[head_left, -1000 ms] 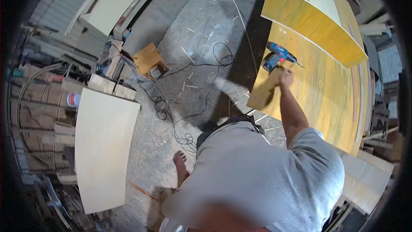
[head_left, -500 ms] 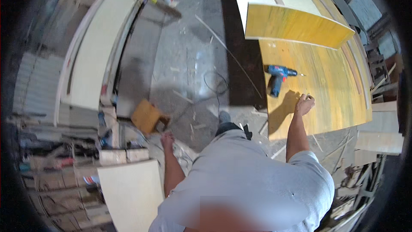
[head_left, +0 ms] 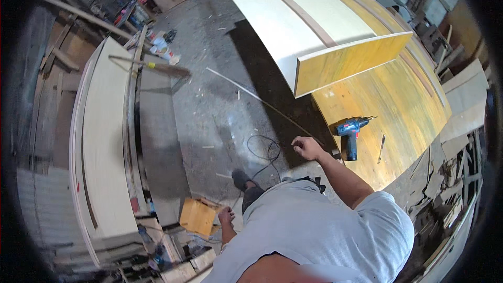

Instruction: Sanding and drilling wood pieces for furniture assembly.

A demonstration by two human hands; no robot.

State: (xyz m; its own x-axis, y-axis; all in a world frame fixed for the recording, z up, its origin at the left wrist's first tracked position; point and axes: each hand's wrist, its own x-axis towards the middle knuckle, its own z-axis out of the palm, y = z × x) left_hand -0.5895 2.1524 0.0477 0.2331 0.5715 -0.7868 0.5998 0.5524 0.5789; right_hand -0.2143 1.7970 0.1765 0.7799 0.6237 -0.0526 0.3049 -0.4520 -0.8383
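My right hand (head_left: 308, 148) is off the table, above the floor just left of the table's near corner. Its fingers are loosely bent, with a gap between thumb and forefinger, and I see nothing held. Low at my left side hangs my left hand (head_left: 226, 216), beside a small yellow wooden box (head_left: 197, 217); its fingers look slack and apart, with no object visible. On the yellow wood-grain tabletop (head_left: 403, 120) lie a blue-and-black cordless drill (head_left: 352, 128), its bit pointing right, and a slim dark pen (head_left: 381, 148). A yellow board with a pale edge (head_left: 351, 63) stands upright across the table.
A long pale panel (head_left: 107, 141) rests along the left side. A broom (head_left: 167, 69), a thin pale strip (head_left: 251, 93) and a looped black cable (head_left: 270, 152) are on the grey floor. Wood scraps (head_left: 445, 194) pile up at the right.
My right hand has left the tabletop and swung left over the floor; the pen now lies on the table where it was. My view has turned and my body has shifted.
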